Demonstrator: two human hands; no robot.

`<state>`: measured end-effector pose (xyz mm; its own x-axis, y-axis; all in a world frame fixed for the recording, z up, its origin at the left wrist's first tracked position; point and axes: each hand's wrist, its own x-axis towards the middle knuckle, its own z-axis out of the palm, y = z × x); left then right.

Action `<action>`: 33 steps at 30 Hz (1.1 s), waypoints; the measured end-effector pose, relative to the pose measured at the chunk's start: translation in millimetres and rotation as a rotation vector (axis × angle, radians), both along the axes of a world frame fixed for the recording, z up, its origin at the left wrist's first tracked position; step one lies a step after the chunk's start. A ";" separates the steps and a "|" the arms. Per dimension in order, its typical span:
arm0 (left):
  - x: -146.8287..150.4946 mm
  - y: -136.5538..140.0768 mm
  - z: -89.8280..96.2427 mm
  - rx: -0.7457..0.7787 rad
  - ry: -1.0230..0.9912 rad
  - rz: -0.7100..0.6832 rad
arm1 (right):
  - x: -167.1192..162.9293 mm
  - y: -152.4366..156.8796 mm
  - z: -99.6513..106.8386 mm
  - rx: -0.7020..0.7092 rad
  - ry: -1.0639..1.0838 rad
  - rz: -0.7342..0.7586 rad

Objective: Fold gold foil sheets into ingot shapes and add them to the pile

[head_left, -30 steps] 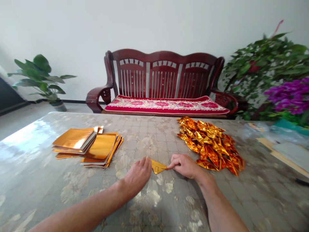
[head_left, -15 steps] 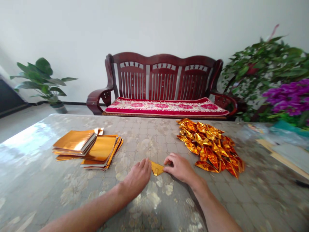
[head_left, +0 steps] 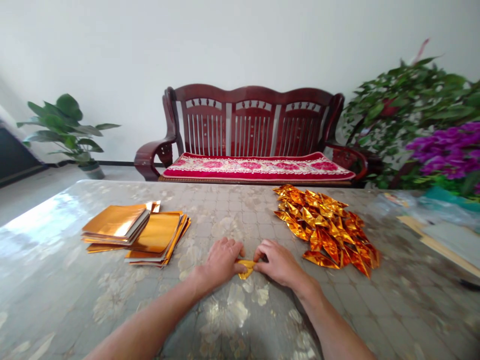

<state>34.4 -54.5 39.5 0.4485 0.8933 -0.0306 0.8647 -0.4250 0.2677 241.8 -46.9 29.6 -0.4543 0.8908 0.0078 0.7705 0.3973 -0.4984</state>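
A small folded piece of gold foil paper (head_left: pixel 246 269) is between my hands, low over the middle of the table. My left hand (head_left: pixel 225 257) pinches its left end, thumb in front and fingers behind. At the right end, my right hand (head_left: pixel 273 260) grips it between thumb and curled fingers. Stacks of flat gold foil sheets (head_left: pixel 157 231) lie to the left of my hands. On the right is a heap of folded, pointed gold foil pieces (head_left: pixel 330 230), nearest to my right hand.
A patterned cover lies on the table (head_left: pixel 112 295). Plastic bags (head_left: pixel 397 202) and flat boards (head_left: pixel 446 230) are at the right edge. Behind the table stands a wooden bench (head_left: pixel 255 125) with a red floral cushion (head_left: pixel 258 167). Potted plants (head_left: pixel 71 125) flank it.
My left hand has turned so its thumb comes to the front of the foil paper. The paper has gone from a flat triangle to a narrower, bent shape. My right hand stays nearly in place.
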 end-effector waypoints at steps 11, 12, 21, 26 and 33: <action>7.7 1.3 8.0 -0.270 -0.128 0.151 | -0.8 -2.6 3.6 0.001 0.023 -0.007; 7.4 1.1 5.8 -0.282 -0.147 0.158 | -0.5 -2.1 2.9 0.000 0.030 -0.007; -0.7 4.6 -3.8 -0.868 -1.255 0.131 | 2.1 4.4 -2.9 -0.263 0.754 -0.029; 15.4 -12.4 -10.7 -1.246 -1.679 0.096 | -18.5 -8.7 2.5 -0.213 0.955 0.013; 32.7 -21.5 -27.0 -1.310 -1.694 0.160 | -29.6 -18.3 8.7 -0.177 0.887 -0.120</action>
<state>67.1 -75.9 12.5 0.6444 0.7204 -0.2566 -0.4593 0.6329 0.6233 212.2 -65.3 38.3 -0.2512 0.9531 0.1691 0.1063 0.2008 -0.9738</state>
